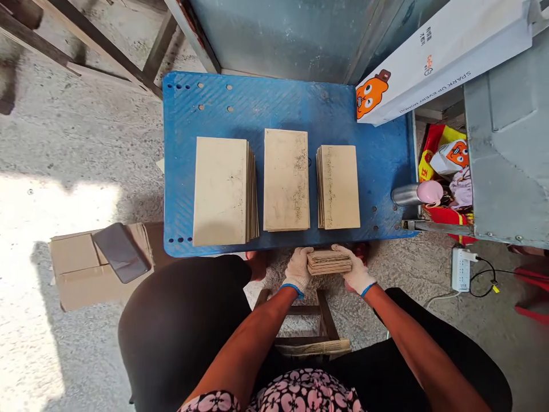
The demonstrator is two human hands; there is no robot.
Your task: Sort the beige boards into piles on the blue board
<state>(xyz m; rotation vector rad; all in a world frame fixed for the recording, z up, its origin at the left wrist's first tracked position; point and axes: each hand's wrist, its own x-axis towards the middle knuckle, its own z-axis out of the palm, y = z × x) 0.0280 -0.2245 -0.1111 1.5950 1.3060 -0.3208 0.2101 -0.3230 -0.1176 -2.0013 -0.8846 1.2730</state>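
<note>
Both my gloved hands grip a small stack of beige tiles (329,262) from either side, just in front of the near edge of a blue plastic pallet (257,103). My left hand (298,270) holds its left end and my right hand (354,269) its right end. The white gloves have blue cuffs. On the pallet lie three stacks of dusty beige tiles: a left stack (221,191), a middle stack (286,180) and a right stack (338,187), with their long sides running away from me.
A dark phone (120,252) rests on flattened cardboard (77,269) to the left. A steel flask with a pink cap (416,193) lies at the pallet's right edge, below a white paper bag (446,57). A wooden stool (300,326) stands beneath me; a power strip (461,269) sits on the floor.
</note>
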